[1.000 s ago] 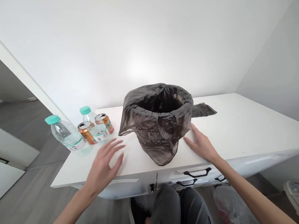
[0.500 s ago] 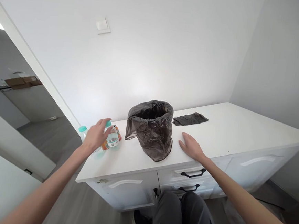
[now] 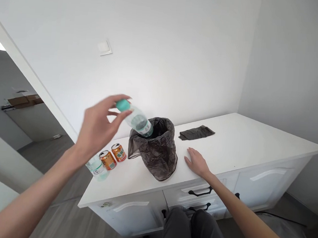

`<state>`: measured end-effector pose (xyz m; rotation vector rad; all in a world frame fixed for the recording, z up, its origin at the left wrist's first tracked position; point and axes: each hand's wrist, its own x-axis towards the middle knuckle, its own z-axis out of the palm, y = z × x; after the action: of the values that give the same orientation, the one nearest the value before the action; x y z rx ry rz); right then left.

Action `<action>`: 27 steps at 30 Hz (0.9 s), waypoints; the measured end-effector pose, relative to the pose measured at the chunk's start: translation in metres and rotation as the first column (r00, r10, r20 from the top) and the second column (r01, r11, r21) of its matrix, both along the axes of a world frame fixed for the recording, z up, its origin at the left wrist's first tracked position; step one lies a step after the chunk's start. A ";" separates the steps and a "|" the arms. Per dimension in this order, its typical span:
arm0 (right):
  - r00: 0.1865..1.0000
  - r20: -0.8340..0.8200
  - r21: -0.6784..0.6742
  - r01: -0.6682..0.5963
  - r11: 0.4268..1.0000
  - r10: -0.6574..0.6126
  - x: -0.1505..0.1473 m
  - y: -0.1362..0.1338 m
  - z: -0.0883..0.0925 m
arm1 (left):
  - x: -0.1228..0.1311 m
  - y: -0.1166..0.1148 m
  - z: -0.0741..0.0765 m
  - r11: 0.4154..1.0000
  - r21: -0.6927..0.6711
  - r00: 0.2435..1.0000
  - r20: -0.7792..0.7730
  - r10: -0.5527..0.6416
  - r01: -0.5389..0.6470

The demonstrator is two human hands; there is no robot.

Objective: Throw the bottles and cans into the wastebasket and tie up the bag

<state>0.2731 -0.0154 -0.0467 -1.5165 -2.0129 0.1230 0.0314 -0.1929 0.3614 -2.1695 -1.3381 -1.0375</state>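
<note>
Pinched at its cap end in my left hand (image 3: pixel 99 123) is a clear plastic bottle (image 3: pixel 139 121) with a teal cap. It tilts down to the right, its base at the mouth of a bin lined with a dark plastic bag (image 3: pixel 158 154). Resting flat on the white cabinet top (image 3: pixel 213 158), to the right of the bin, my right hand (image 3: pixel 196 162) is open and holds nothing. Left of the bin stand two orange drink cans (image 3: pixel 107 160) and a second plastic bottle (image 3: pixel 96 166), its top hidden behind my left wrist.
A folded dark plastic bag (image 3: pixel 196 133) lies behind my right hand, near the wall. Drawers with black handles (image 3: pixel 200 191) face my knees. On the wall is a light switch (image 3: pixel 105 48). An open doorway is at the left.
My left hand has lifted the bottle from among the cans and carried it right, tilting it over the bin's rim. My right hand stays on the cabinet top. The view has shifted slightly.
</note>
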 end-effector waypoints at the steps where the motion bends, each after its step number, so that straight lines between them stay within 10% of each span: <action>1: 1.000 0.002 0.002 0.000 1.000 0.000 -0.001 0.001 0.000 | 0.004 0.009 -0.004 0.998 -0.069 0.999 -0.030 -0.015 0.013; 10: 0.999 -0.040 0.011 -0.032 0.999 0.032 -0.002 0.001 0.003 | -0.032 0.111 -0.054 0.854 -0.516 0.977 -0.208 -0.041 -0.074; 19: 0.998 -0.038 -0.012 -0.054 0.998 0.053 -0.002 -0.003 0.016 | -0.042 0.135 -0.062 0.668 -0.739 0.961 -0.240 -0.137 -0.090; 27: 0.998 -0.051 -0.017 -0.047 0.999 0.046 -0.005 -0.006 0.023 | -0.050 0.139 -0.094 0.780 -0.620 0.959 0.264 0.102 0.088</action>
<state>0.2680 -0.0210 -0.0233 -1.4637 -2.0123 0.1973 -0.0188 -0.0539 0.2670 -2.5305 -2.0723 -1.0273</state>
